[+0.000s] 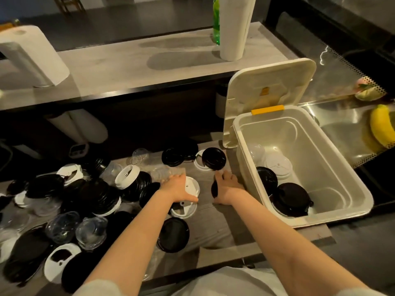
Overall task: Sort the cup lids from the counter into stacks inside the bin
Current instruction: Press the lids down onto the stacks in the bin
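Note:
A heap of black, white and clear cup lids [70, 201] covers the left half of the wooden counter. My left hand [178, 186] grips a white lid [193, 185] at the heap's right edge, thumb stretched along the wood. My right hand [226, 186] holds a black lid [214, 189] on edge, just left of the bin. The cream bin [350, 184] stands at the right with its hinged cover [271, 86] up. Inside it lie stacks of black lids [291, 198], white lids [277, 164] and clear ones.
Beyond my hands lie a black lid [213, 158] over a white one and another black lid [173, 157]. A black lid [173, 233] sits near the front edge. Paper towel rolls [235, 26] and a green bottle [216, 20] stand on the raised shelf. Bananas [382, 124] lie at the right.

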`<state>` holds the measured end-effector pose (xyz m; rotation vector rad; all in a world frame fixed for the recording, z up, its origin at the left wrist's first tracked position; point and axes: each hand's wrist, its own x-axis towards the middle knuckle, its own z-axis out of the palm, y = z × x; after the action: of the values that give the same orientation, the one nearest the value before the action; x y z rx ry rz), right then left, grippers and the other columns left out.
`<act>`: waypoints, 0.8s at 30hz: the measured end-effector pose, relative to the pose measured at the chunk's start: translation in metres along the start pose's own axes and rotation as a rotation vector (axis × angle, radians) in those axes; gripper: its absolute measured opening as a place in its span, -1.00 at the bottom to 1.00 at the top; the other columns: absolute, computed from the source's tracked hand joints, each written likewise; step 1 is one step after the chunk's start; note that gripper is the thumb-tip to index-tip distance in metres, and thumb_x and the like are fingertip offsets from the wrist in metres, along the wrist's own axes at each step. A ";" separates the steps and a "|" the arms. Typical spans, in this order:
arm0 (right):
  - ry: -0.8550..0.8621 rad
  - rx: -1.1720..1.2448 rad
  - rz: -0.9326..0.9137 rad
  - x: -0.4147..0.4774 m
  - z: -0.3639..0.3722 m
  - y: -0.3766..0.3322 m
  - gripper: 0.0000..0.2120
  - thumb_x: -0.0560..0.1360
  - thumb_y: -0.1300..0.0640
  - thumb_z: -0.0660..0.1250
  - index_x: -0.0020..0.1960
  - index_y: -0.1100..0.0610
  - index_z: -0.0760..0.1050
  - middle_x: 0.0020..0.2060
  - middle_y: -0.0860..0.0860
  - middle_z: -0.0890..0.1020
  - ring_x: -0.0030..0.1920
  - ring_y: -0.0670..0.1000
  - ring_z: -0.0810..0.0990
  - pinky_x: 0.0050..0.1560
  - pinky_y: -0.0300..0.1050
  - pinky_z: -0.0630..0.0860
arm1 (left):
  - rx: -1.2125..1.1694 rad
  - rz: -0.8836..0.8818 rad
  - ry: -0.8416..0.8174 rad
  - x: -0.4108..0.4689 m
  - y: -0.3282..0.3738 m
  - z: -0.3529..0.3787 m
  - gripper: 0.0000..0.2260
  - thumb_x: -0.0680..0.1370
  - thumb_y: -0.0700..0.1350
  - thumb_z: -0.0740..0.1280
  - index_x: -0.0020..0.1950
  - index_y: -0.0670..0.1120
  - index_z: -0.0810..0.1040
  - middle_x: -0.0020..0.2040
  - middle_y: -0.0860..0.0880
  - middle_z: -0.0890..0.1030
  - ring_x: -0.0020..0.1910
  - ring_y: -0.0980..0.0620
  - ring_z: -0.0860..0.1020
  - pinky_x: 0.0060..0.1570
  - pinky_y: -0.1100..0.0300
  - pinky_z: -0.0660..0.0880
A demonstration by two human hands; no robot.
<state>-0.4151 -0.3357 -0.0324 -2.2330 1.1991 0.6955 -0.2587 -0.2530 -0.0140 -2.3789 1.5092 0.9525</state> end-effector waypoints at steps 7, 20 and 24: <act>0.124 -0.004 0.008 0.010 0.003 -0.006 -0.21 0.44 0.15 0.40 0.51 0.07 0.01 0.45 0.15 0.12 0.40 0.26 0.19 0.31 0.11 0.38 | -0.030 0.034 0.170 0.004 -0.018 -0.012 -0.13 0.35 0.20 0.43 0.50 -0.09 0.09 0.45 -0.07 0.24 0.43 -0.09 0.21 0.36 -0.07 0.19; 0.651 0.829 -0.257 -0.041 -0.085 -0.023 -0.17 0.39 0.01 0.46 0.51 0.00 0.08 0.40 0.04 0.20 0.40 0.04 0.25 0.27 -0.20 0.25 | -0.373 0.061 0.557 -0.023 -0.009 -0.078 -0.12 0.38 0.03 0.48 0.52 -0.14 0.04 0.49 -0.10 0.13 0.46 -0.09 0.17 0.36 0.06 0.21; 0.768 0.827 -0.299 -0.061 -0.112 0.000 -0.19 0.38 0.04 0.48 0.49 0.01 0.12 0.38 0.03 0.24 0.38 -0.01 0.27 0.25 -0.26 0.20 | -0.383 0.151 0.636 -0.027 0.031 -0.095 -0.11 0.36 0.04 0.49 0.52 -0.13 0.04 0.48 -0.05 0.12 0.45 -0.02 0.17 0.33 0.18 0.20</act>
<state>-0.4225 -0.3714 0.0895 -1.8681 1.1193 -0.7369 -0.2526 -0.2907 0.0820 -3.0859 1.8671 0.5648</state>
